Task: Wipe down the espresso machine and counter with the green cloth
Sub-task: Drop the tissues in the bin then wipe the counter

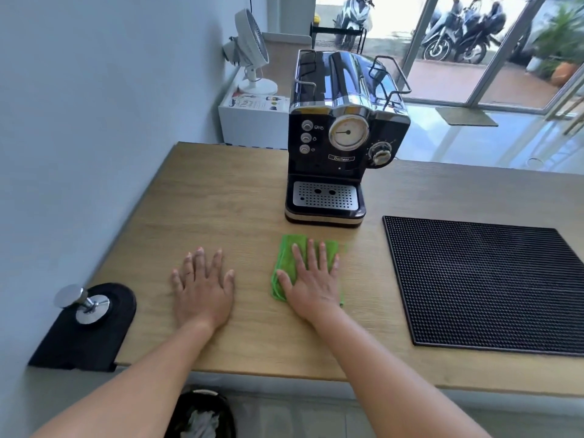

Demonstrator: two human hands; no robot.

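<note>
Here you have both hands flat on the pale wooden counter [240, 197], palms down. Your right hand [311, 279] lies on the one folded green microfibre cloth [286, 260], fingers straight and slightly spread, pressing rather than gripping; the cloth shows beyond your fingertips and along the thumb side. Your left hand [202, 286] rests on bare wood just beside it, fingers fanned apart, holding nothing.

The cloth sits near the front of the counter, directly in front of the single glossy black espresso machine with chrome trim [344, 137], with a strip of bare counter between them. On the machine's face you can count three round silver buttons [306, 138] in a column, one round gauge [348, 133] and one dial knob [380, 153]; below them is one perforated metal drip tray [325, 196].

To the right lies one black studded rubber mat [486, 286], well apart from the cloth. At the left corner, one metal tamper [83, 303] stands tilted on one black corner mat [85, 339] that overhangs the edge. Behind the counter, one white desk fan [251, 55] stands on a white box [252, 121].
</note>
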